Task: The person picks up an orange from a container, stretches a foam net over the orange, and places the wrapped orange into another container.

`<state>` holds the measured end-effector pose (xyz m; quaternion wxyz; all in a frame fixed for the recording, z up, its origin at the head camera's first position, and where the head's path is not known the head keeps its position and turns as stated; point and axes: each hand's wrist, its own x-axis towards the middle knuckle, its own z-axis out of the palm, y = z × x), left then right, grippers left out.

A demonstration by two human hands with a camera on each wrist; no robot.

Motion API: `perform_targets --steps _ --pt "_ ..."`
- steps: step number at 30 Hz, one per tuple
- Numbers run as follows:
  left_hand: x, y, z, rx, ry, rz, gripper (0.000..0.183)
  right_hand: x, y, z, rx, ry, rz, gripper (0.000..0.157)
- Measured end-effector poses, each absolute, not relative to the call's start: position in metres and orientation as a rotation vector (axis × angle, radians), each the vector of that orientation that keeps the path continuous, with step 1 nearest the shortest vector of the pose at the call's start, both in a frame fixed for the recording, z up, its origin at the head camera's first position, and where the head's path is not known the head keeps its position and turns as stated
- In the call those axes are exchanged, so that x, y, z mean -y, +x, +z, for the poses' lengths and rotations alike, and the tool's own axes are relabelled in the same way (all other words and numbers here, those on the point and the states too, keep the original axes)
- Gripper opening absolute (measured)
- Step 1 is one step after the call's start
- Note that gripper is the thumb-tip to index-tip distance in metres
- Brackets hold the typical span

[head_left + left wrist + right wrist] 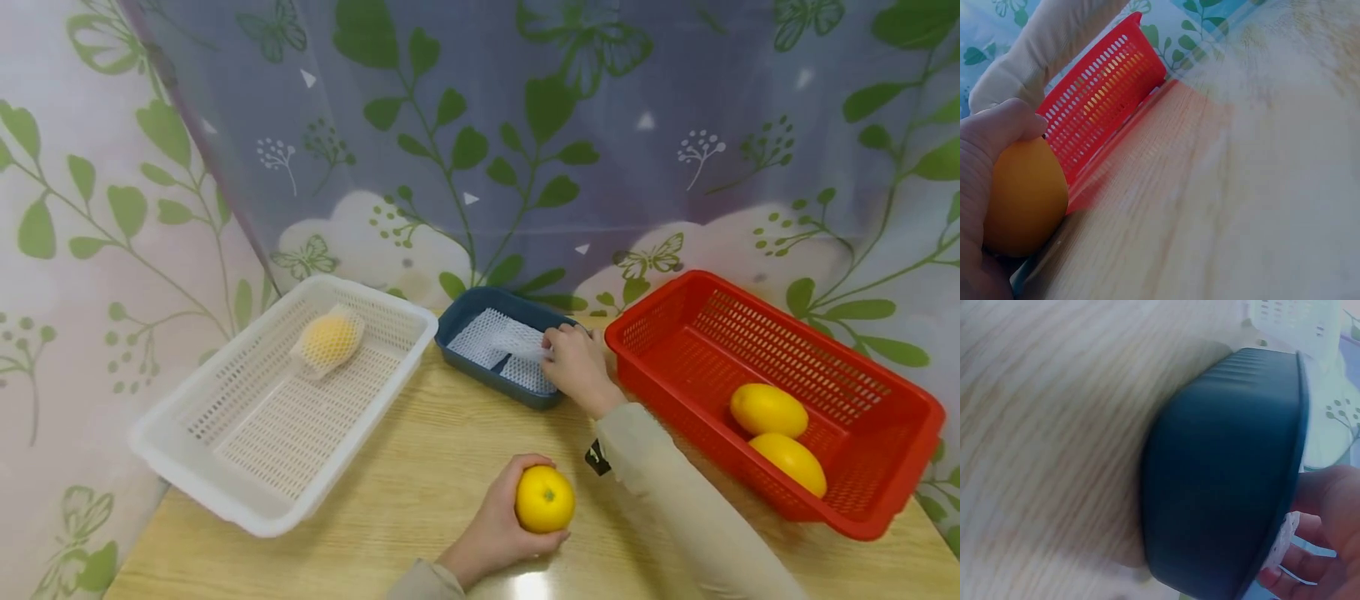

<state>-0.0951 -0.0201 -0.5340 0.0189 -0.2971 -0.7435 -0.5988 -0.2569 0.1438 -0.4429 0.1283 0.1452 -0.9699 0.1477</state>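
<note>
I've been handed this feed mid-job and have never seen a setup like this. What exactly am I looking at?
There is no machine here, just a person's bare left hand and right hand. The widest picture comes from a camera worn on the head; the other two come from cameras on each wrist. On the wooden table stand a white basket holding a netted yellow fruit, a dark blue box with white foam netting, and a red basket holding two bare yellow fruits. The left hand grips another yellow fruit; the right pinches some of the netting at the box.
</note>
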Motion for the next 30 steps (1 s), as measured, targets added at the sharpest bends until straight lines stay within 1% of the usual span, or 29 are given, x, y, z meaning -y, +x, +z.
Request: perform_targets --steps 9,17,23,27,30 --pt "0.02 -0.093 -0.534 2.312 -0.917 -1.853 0.079 -0.145 -0.251 -0.426 2.767 0.328 0.608 0.011" --pt "0.021 -0.096 -0.534 2.279 -0.932 -1.854 0.079 -0.146 -0.236 -0.401 2.701 0.253 0.818 0.014" --pt "0.021 -0.096 -0.536 2.276 -0.919 -1.913 0.079 -0.149 -0.226 -0.391 2.631 0.231 0.95 0.014" --pt "0.021 -0.096 -0.535 2.253 -0.916 -1.952 0.072 -0.15 -0.218 -0.382 2.594 0.217 1.068 0.013" --pt "0.021 -0.096 -0.533 2.204 -0.909 -2.065 0.059 -0.15 -0.211 -0.376 2.564 0.226 1.222 0.013"
